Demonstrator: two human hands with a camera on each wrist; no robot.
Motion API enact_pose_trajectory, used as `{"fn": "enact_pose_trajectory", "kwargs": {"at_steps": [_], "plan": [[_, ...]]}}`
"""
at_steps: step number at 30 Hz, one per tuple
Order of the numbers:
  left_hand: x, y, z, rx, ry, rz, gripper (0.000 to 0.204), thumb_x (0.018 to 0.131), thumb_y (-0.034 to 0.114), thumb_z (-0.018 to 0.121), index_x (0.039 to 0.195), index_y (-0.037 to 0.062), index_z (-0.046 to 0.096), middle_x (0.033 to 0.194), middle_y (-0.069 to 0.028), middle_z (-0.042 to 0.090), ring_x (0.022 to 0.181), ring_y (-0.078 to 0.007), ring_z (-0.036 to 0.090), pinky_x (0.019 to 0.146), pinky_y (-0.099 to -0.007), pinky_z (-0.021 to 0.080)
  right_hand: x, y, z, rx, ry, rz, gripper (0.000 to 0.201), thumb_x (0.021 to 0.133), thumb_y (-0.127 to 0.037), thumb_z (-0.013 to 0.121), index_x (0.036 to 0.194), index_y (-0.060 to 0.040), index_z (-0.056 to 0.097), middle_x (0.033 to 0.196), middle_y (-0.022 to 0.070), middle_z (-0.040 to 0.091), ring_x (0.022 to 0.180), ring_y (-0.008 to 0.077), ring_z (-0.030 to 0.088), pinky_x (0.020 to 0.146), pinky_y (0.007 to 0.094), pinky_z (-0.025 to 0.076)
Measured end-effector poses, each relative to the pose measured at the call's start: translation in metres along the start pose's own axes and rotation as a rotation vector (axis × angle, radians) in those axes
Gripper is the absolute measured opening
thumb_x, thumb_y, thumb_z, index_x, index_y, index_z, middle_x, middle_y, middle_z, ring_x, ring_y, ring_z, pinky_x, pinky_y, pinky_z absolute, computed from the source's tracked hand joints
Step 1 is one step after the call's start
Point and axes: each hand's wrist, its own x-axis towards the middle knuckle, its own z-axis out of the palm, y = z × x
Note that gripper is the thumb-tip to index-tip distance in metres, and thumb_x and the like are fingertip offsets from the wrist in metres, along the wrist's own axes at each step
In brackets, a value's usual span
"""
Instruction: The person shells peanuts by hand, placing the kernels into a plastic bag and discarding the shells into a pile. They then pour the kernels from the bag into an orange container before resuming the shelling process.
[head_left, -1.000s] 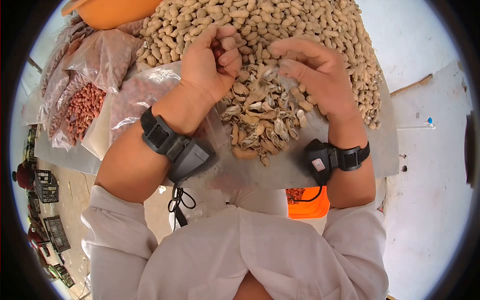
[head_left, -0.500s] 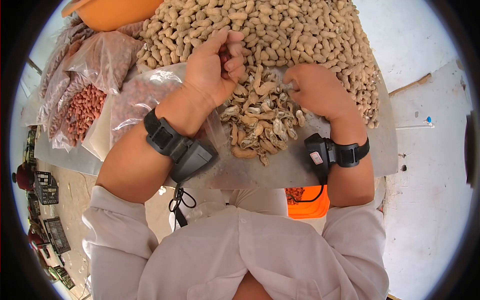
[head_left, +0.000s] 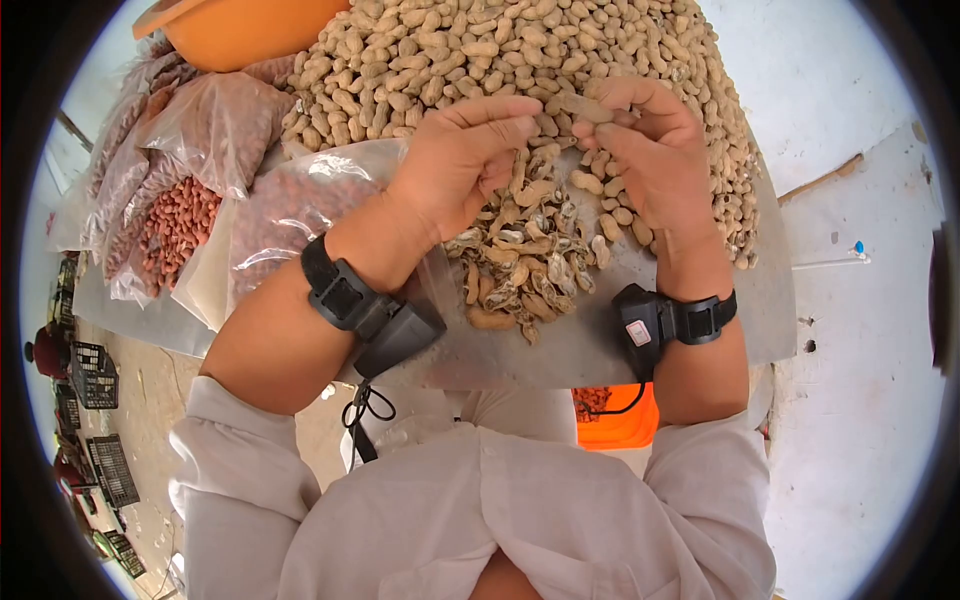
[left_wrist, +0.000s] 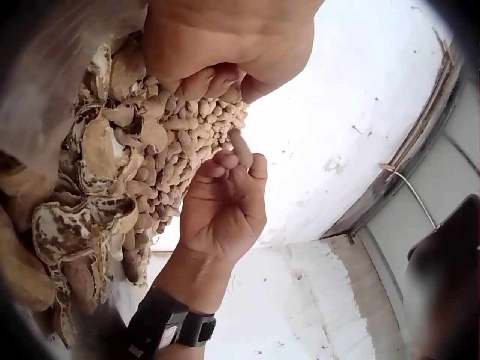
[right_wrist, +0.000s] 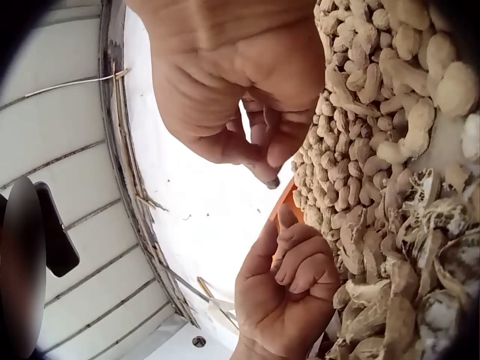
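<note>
Seemingly, peanut (head_left: pixel 585 107) in right grip (head_left: pixel 662 165).

White wall (head_left: pixel 850 350) on the right, scuffed, a couple of dark holes, brown strip (head_left: pixel 825 170) slanting across it. Grey tabletop (head_left: pixel 540 368), dull sheen. Floor (head_left: pixel 155 400) was tan; black crates (head_left: pixel 112 470) stood on it, far left. Right wrist view caught white panelling (right_wrist: pixel 75 142) with dark seams. Light was bright, whitish.
</note>
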Motion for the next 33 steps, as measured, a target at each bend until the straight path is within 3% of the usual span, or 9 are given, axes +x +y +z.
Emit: {"fn": "enact_pose_trajectory", "kwargs": {"at_steps": [9, 15, 21, 25, 30, 33], "plan": [[-0.006, -0.002, 0.008, 0.173, -0.002, 0.104, 0.02, 0.084, 0.01, 0.066, 0.101, 0.0005, 0.064, 0.075, 0.0027, 0.058, 0.056, -0.0028, 0.041, 0.046, -0.0177, 0.03, 0.0, 0.018, 0.013, -0.103, -0.075, -0.159, 0.011, 0.079, 0.004, 0.065, 0.086, -0.0016, 0.059, 0.082, 0.0023, 0.064, 0.073, 0.0078, 0.059, 0.065, 0.0208, 0.047], [-0.001, -0.007, 0.002, 0.427, 0.018, 0.322, 0.015, 0.085, 0.01, 0.065, 0.097, -0.0001, 0.066, 0.071, 0.0043, 0.057, 0.061, -0.002, 0.045, 0.052, -0.018, 0.037, -0.006, 0.012, 0.021, -0.129, 0.001, 0.091, 0.014, 0.081, -0.002, 0.065, 0.095, 0.0003, 0.064, 0.083, 0.0043, 0.065, 0.071, 0.008, 0.06, 0.061, 0.0215, 0.048], [-0.001, -0.008, -0.002, 0.516, 0.032, 0.334, 0.009, 0.085, 0.009, 0.065, 0.089, 0.0012, 0.066, 0.069, 0.0068, 0.052, 0.062, -0.0017, 0.042, 0.053, -0.0172, 0.036, -0.01, 0.008, 0.026, -0.44, 0.017, 0.094, 0.015, 0.082, -0.011, 0.065, 0.09, 0.0014, 0.067, 0.071, 0.0049, 0.065, 0.058, 0.0091, 0.059, 0.055, 0.0221, 0.047], [0.001, -0.011, -0.004, 0.537, 0.012, 0.314, 0.011, 0.088, 0.015, 0.063, 0.091, 0.0041, 0.062, 0.068, 0.006, 0.052, 0.056, -0.0004, 0.039, 0.047, -0.0156, 0.029, -0.011, 0.011, 0.028, -0.534, 0.052, 0.034, 0.015, 0.081, -0.012, 0.066, 0.087, 0.0011, 0.067, 0.067, 0.0053, 0.063, 0.056, 0.0097, 0.059, 0.053, 0.0236, 0.045], [0.002, -0.012, -0.006, 0.507, 0.004, 0.312, 0.01, 0.087, 0.014, 0.063, 0.09, 0.0043, 0.062, 0.067, 0.0059, 0.052, 0.054, -0.0004, 0.038, 0.046, -0.0159, 0.028, -0.01, 0.015, 0.027, -0.59, 0.053, 0.03, 0.017, 0.081, -0.015, 0.067, 0.085, 0.0018, 0.067, 0.066, 0.0055, 0.063, 0.057, 0.0094, 0.058, 0.053, 0.0233, 0.045], [0.002, -0.013, -0.004, 0.471, 0.021, 0.308, 0.009, 0.088, 0.012, 0.062, 0.091, 0.004, 0.062, 0.067, 0.0056, 0.051, 0.053, -0.0008, 0.038, 0.046, -0.0162, 0.028, -0.011, 0.008, 0.033, -0.414, 0.085, 0.168, 0.018, 0.082, -0.015, 0.066, 0.082, 0.0026, 0.066, 0.066, 0.0055, 0.063, 0.056, 0.0095, 0.057, 0.052, 0.0231, 0.045]]}}
